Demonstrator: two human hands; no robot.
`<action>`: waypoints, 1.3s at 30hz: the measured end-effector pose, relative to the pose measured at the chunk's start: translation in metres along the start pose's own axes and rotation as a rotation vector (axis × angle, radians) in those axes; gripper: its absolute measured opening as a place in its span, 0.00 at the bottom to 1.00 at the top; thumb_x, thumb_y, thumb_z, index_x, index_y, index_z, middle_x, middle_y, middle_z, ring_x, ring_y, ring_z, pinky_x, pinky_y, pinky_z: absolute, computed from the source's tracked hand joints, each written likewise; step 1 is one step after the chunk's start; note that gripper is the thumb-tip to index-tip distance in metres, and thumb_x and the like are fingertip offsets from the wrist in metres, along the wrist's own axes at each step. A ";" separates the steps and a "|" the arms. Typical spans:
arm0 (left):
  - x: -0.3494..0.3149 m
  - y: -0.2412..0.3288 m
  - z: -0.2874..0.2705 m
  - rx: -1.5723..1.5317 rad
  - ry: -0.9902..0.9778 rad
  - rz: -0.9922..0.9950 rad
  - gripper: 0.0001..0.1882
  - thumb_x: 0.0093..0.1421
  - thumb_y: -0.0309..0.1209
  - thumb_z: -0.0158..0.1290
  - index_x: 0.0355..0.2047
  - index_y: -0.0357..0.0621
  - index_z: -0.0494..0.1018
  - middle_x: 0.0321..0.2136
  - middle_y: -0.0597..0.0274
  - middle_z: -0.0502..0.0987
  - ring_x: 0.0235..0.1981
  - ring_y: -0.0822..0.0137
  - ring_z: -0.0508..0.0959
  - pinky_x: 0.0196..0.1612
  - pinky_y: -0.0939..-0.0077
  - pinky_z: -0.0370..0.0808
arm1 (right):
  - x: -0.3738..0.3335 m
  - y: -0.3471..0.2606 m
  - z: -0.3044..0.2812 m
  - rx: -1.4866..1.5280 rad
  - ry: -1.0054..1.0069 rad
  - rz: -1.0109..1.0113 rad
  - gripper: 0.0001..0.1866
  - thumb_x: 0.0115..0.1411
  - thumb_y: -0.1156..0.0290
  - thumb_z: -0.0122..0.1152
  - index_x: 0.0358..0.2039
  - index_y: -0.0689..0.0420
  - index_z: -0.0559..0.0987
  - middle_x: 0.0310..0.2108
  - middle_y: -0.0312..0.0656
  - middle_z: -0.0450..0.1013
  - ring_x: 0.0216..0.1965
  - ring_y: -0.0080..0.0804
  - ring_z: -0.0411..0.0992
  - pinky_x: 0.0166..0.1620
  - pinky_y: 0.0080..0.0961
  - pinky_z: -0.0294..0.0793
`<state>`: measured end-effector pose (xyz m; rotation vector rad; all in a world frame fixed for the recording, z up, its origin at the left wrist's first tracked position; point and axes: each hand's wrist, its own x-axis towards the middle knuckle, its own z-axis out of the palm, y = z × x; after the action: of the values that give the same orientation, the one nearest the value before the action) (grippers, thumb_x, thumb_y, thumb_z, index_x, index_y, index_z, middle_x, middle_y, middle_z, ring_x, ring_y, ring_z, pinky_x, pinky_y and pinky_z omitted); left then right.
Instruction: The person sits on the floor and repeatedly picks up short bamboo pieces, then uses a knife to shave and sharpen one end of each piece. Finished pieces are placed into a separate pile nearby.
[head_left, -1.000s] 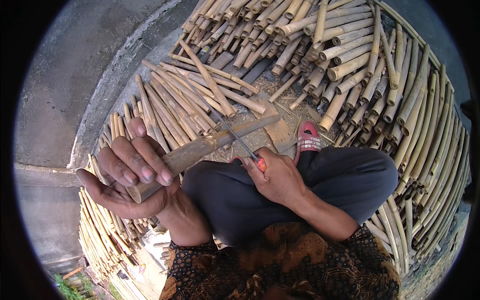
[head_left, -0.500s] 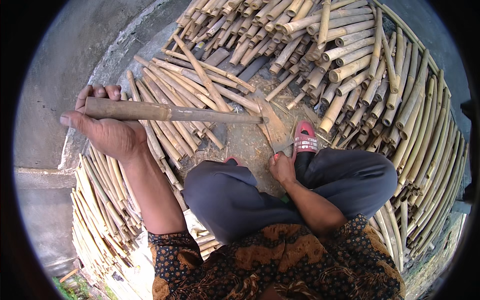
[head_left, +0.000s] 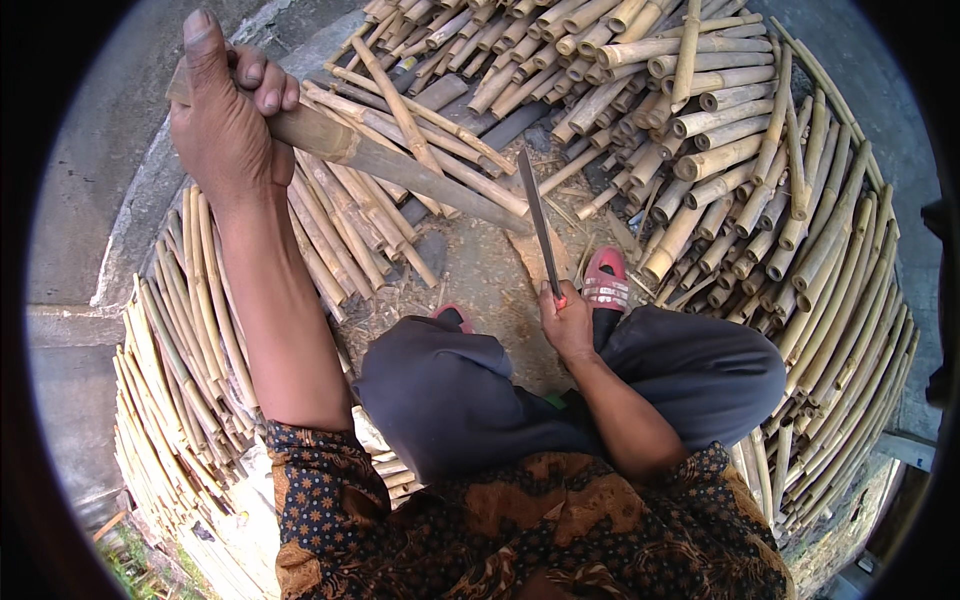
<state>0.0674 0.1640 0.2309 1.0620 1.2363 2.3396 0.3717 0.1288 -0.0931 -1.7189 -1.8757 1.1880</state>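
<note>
My left hand (head_left: 235, 130) is raised at the upper left, its fingers curled round the thicker end of a bamboo pole (head_left: 400, 175). The pole slopes down to the right, and its thin end lies by a wooden block (head_left: 548, 255) on the ground. My right hand (head_left: 568, 325) is closed on the red handle of a machete (head_left: 541, 225), between my knees. The long dark blade points away from me and appears narrow, near edge-on. It passes beside the pole's thin end; whether they touch I cannot tell.
Cut bamboo poles (head_left: 720, 120) are heaped at the far right, and longer ones (head_left: 860, 320) curve down the right side. More poles lie at the left (head_left: 190, 350) and ahead (head_left: 350, 220). A concrete wall (head_left: 90, 230) stands at the left. My foot wears a red sandal (head_left: 606, 280).
My left hand has moved up and away, its fingers now wrapped round the pole, which tilts more steeply. The machete blade has turned from showing its flat side to near edge-on and has lifted.
</note>
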 end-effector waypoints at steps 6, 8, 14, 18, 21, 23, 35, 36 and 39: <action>0.007 -0.002 0.002 -0.064 -0.209 -0.001 0.20 0.70 0.44 0.54 0.25 0.48 0.64 0.16 0.71 0.58 0.13 0.79 0.61 0.19 0.80 0.63 | -0.001 0.013 0.002 -0.104 0.033 0.083 0.20 0.66 0.56 0.57 0.33 0.65 0.78 0.24 0.57 0.75 0.31 0.53 0.79 0.39 0.45 0.75; 0.010 -0.002 -0.001 -0.081 -0.242 -0.022 0.20 0.70 0.44 0.54 0.24 0.48 0.63 0.16 0.71 0.58 0.13 0.79 0.61 0.19 0.80 0.63 | -0.004 0.017 0.001 -0.029 0.080 0.029 0.19 0.65 0.57 0.58 0.35 0.64 0.79 0.28 0.60 0.77 0.35 0.61 0.78 0.40 0.48 0.76; 0.015 -0.006 0.009 -0.058 -0.231 -0.016 0.20 0.70 0.41 0.53 0.24 0.49 0.63 0.16 0.71 0.59 0.13 0.79 0.61 0.18 0.80 0.63 | 0.000 0.013 -0.001 -0.242 -0.022 0.094 0.19 0.66 0.56 0.57 0.36 0.63 0.79 0.34 0.62 0.78 0.39 0.64 0.77 0.43 0.52 0.77; 0.012 -0.006 0.016 -0.026 -0.195 0.031 0.19 0.70 0.41 0.54 0.24 0.48 0.63 0.16 0.71 0.59 0.14 0.79 0.61 0.19 0.80 0.63 | -0.001 0.009 -0.005 -0.188 -0.009 0.104 0.19 0.66 0.57 0.56 0.33 0.64 0.79 0.33 0.62 0.78 0.40 0.65 0.77 0.43 0.51 0.77; 0.011 -0.006 0.015 -0.019 -0.201 0.030 0.19 0.70 0.40 0.54 0.24 0.47 0.64 0.17 0.71 0.59 0.14 0.79 0.60 0.20 0.80 0.63 | -0.004 0.011 -0.007 0.034 0.100 -0.006 0.20 0.66 0.56 0.56 0.33 0.64 0.78 0.31 0.62 0.76 0.39 0.65 0.76 0.41 0.52 0.74; 0.012 -0.006 0.016 -0.025 -0.196 0.027 0.18 0.70 0.39 0.53 0.24 0.47 0.64 0.17 0.71 0.59 0.14 0.79 0.60 0.20 0.80 0.63 | -0.005 0.013 -0.007 0.064 0.104 -0.048 0.20 0.66 0.56 0.56 0.32 0.64 0.77 0.29 0.63 0.75 0.39 0.65 0.76 0.40 0.53 0.73; 0.019 -0.015 -0.008 -0.014 -0.124 0.009 0.21 0.67 0.47 0.58 0.28 0.46 0.65 0.19 0.69 0.64 0.16 0.77 0.66 0.22 0.77 0.69 | 0.000 0.043 0.010 -0.201 -0.092 0.188 0.23 0.63 0.54 0.57 0.39 0.65 0.82 0.37 0.62 0.79 0.45 0.59 0.78 0.50 0.47 0.76; 0.019 -0.022 -0.010 -0.008 -0.085 0.034 0.22 0.66 0.49 0.59 0.29 0.46 0.66 0.19 0.68 0.65 0.17 0.76 0.67 0.23 0.77 0.70 | 0.002 0.045 0.010 -0.219 -0.082 0.122 0.23 0.62 0.54 0.57 0.39 0.66 0.82 0.37 0.62 0.79 0.45 0.59 0.78 0.50 0.47 0.76; 0.003 -0.044 -0.023 0.109 -0.164 0.023 0.24 0.66 0.50 0.58 0.41 0.39 0.69 0.30 0.56 0.76 0.32 0.64 0.81 0.40 0.67 0.81 | 0.004 0.051 0.012 -0.225 -0.156 0.292 0.23 0.62 0.55 0.57 0.37 0.66 0.83 0.38 0.62 0.79 0.46 0.59 0.78 0.51 0.47 0.76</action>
<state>0.0450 0.1785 0.1891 1.2819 1.3072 2.1728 0.3961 0.1247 -0.1396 -2.1378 -1.9600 1.2892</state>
